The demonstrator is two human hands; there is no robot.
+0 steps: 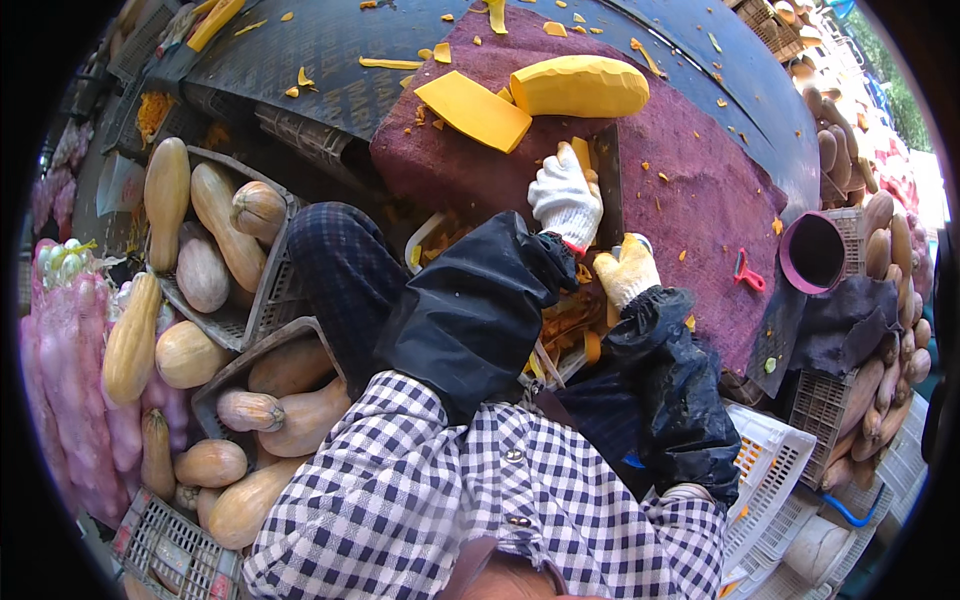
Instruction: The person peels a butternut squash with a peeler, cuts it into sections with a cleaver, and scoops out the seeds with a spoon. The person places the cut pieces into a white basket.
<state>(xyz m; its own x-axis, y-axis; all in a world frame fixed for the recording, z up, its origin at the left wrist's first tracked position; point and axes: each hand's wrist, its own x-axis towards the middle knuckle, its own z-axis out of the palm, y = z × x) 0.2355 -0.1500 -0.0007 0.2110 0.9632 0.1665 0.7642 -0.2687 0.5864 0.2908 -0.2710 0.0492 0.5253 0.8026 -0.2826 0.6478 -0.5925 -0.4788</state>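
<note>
My left hand (564, 196), in a white knit glove, grips a peeled yellow squash piece (581, 152), mostly hidden by the fingers. Right beside it stands the broad dark blade of a cleaver (613, 180). My right hand (625, 271), in a yellow-stained glove, is closed at the near end of that blade, and its fingers cover the handle. Beyond the left hand lie a flat-cut squash slab (476, 111) and a long peeled squash (581, 86) on a maroon cloth (697, 202). Orange peelings (566, 330) fill a container under my forearms.
A red peeler (748, 274) lies on the cloth, near a pink-rimmed round container (812, 253). Unpeeled squashes (166, 202) fill crates (255, 315) at my left. White plastic crates (772, 450) stand at lower right. Scraps dot the dark tabletop (300, 45).
</note>
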